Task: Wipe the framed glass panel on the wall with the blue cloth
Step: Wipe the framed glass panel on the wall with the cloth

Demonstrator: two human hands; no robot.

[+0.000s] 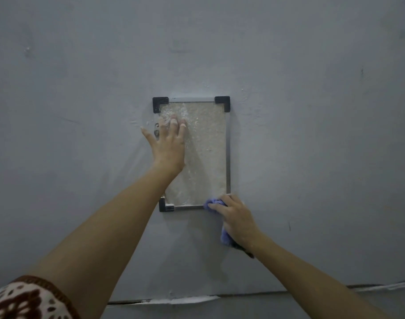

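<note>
My main worry is the glass panel (pixel 203 157), mounted on the grey wall (pixel 312 111) at the centre of my view. It looks coated in white speckle, and the left hand (pixel 168 146) lying on it may smear that patch or leave it unwiped. A hard push could, I judge, shift the frame in its black corner brackets (pixel 222 103). The blue cloth (pixel 213 201) sits at the panel's 5 o'clock corner, half over the frame edge, so a stroke may stray onto the wall. The left hand lies flat at the panel's 10 o'clock, fingers straight and spread, holding nothing. The right hand (pixel 237 218) curls its fingers round the bunched cloth, with a tail hanging toward 6 o'clock.
</note>
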